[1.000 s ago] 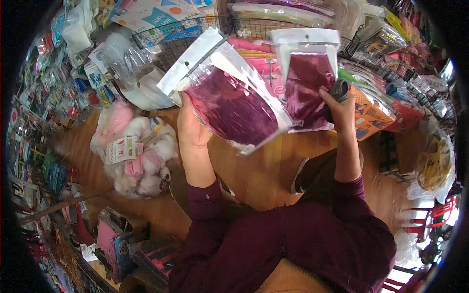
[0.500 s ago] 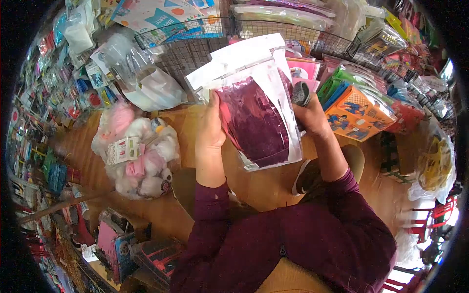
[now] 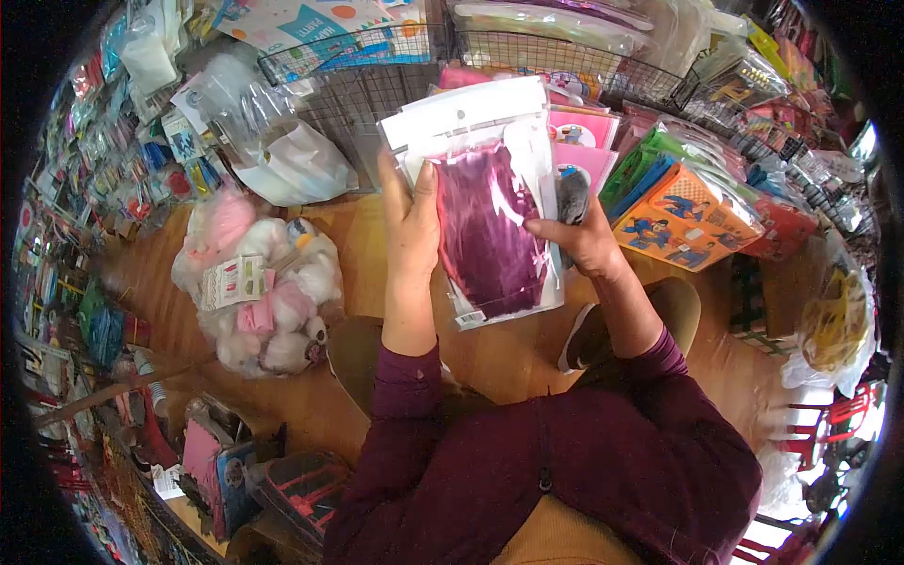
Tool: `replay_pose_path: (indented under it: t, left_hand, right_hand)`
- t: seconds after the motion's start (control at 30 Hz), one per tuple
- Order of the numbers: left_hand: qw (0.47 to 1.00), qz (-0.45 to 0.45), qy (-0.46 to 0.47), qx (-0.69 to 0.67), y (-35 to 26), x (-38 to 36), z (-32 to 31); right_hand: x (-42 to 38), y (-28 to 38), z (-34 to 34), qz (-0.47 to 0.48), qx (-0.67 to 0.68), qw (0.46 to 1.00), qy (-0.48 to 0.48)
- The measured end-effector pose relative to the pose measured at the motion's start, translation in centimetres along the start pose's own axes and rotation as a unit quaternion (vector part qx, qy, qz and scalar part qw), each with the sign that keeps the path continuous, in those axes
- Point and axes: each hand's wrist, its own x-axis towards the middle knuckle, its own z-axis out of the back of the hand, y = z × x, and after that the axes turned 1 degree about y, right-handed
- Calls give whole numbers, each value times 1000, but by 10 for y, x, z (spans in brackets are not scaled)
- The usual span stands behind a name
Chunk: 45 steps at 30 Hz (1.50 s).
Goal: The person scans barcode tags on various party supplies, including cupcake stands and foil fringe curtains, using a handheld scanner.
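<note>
A clear plastic packet (image 3: 499, 235) with shiny purple foil inside and a white header is upright between my hands. My left hand (image 3: 411, 221) grips its left edge, the thumb lying on the front and the fingers behind. On the right side, my right hand (image 3: 589, 240) presses its thumb on the packet's front, its other fingers mostly hidden. A dark grey, fuzzy-looking thing (image 3: 573, 196) shows between that hand's thumb and forefinger; its kind cannot be made out. More than one white header edge shows at the top, overlapping.
A clear bag of white and pink plush balls (image 3: 268, 292) lies on the wooden floor (image 3: 377, 221) at left. Wire baskets (image 3: 348, 108) with packaged goods stand ahead. Orange printed bags (image 3: 687, 217) stand at right, and a pole (image 3: 122, 391) crosses at lower left.
The packet has turned more upright and its headers now line up more closely. My right thumb has come onto its front, and my left hand has shifted slightly up.
</note>
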Motion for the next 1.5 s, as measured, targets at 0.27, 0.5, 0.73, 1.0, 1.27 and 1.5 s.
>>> replay_pose_path:
  t: [0.27, 0.5, 0.73, 1.0, 1.27, 1.5]
  left_hand:
    - [933, 267, 50, -235, 3, -14, -7]
    - [976, 186, -20, -111, 14, -11, -13]
    - [991, 112, 25, -66, 28, -17, -16]
    - [972, 188, -121, -68, -11, 2, 13]
    - [989, 118, -90, 21, 1, -1, -6]
    - [998, 65, 7, 24, 9, -10, -25]
  right_hand:
    - [12, 10, 8, 49, 3, 998, -37]
    - [44, 80, 11, 293, -4, 920, -261]
    - [66, 59, -62, 400, -610, 684, 20]
    - [-4, 1, -67, 321, -600, 716, 157]
    - [42, 22, -63, 433, -592, 678, -48]
    - [122, 53, -51, 439, -496, 743, -92]
